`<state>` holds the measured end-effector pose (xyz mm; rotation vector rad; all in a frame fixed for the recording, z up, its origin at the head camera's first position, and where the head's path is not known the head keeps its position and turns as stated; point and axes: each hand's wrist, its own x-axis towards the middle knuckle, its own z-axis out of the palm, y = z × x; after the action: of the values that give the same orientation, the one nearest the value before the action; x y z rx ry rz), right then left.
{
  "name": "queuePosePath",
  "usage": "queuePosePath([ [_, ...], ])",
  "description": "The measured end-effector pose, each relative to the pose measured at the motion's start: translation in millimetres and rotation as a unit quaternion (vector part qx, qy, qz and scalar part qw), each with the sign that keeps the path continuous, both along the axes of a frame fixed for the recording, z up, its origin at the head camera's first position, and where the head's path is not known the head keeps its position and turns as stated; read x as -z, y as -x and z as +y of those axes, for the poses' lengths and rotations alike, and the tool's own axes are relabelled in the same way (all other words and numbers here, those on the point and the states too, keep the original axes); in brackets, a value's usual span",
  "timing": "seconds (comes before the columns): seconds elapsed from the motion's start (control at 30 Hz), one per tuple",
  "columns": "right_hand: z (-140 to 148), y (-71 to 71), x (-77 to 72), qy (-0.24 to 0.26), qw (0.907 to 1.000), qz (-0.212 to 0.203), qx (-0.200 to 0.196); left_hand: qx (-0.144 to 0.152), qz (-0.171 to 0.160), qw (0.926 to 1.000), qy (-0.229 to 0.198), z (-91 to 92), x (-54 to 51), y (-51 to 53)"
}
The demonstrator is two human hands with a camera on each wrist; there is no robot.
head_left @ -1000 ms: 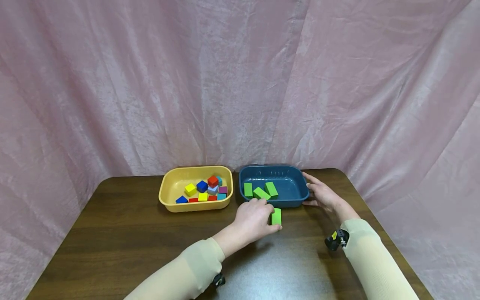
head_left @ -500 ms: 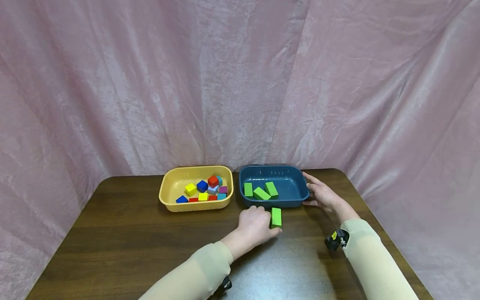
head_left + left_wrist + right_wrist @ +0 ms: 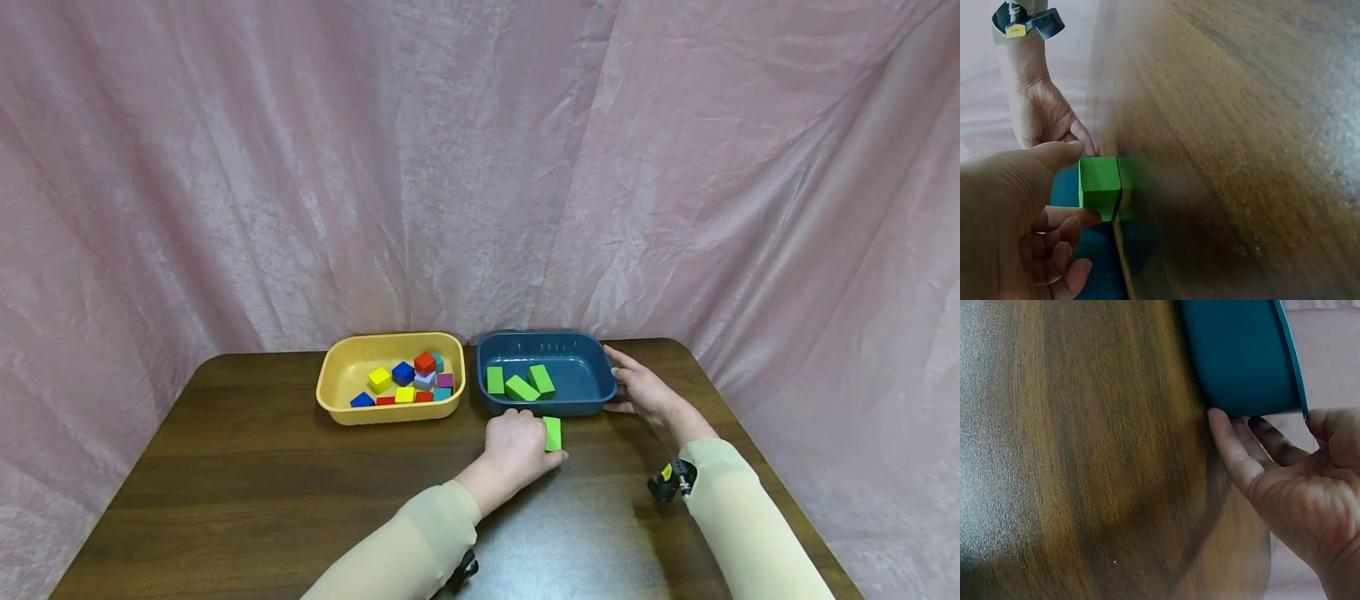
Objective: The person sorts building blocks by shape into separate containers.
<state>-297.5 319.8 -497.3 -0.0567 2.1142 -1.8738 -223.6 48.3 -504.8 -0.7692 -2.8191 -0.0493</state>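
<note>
My left hand [image 3: 516, 446] pinches a green block [image 3: 552, 434] lying on the table just in front of the blue tray [image 3: 581, 375]. In the left wrist view, thumb and index finger stand at opposite sides of this green block [image 3: 1100, 181], while the other fingers are loosely bent. Several green blocks [image 3: 540, 381] lie inside the blue tray, toward its left half. At the tray's right end, my right hand [image 3: 647, 393] rests its fingers against the outer wall. The right wrist view shows those fingers mostly straight, touching the blue tray [image 3: 1241, 356], the thumb near its rim.
Left of the blue tray stands a yellow tray [image 3: 341, 379] holding several small coloured blocks, among them a red cube [image 3: 425, 363]. Both trays are at the back edge of the brown wooden table [image 3: 247, 467]. A pink curtain [image 3: 480, 167] hangs behind.
My left hand has shifted slightly right and closed around the green block in front of the tray. The block has hardly moved. My right hand stays at the blue tray.
</note>
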Motion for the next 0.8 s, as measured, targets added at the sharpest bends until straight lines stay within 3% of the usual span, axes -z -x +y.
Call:
queuePosePath([
  [0.23, 1.0, -0.4, 1.8, -0.001, 1.0000, 0.004, 0.002, 0.002, 0.007, 0.9999, -0.013, 0.0, 2.4, 0.8],
  [0.53, 0.4, -1.5, 2.4, -0.002, 1.0000, 0.007, 0.001, -0.010, -0.019, 0.9998, -0.003, 4.3, 0.2, 2.1],
  [0.8, 0.1, -1.3, 2.9, 0.005, 1.0000, 0.005, 0.003, -0.010, -0.015, 0.9997, -0.015, 2.6, 2.3, 1.0],
])
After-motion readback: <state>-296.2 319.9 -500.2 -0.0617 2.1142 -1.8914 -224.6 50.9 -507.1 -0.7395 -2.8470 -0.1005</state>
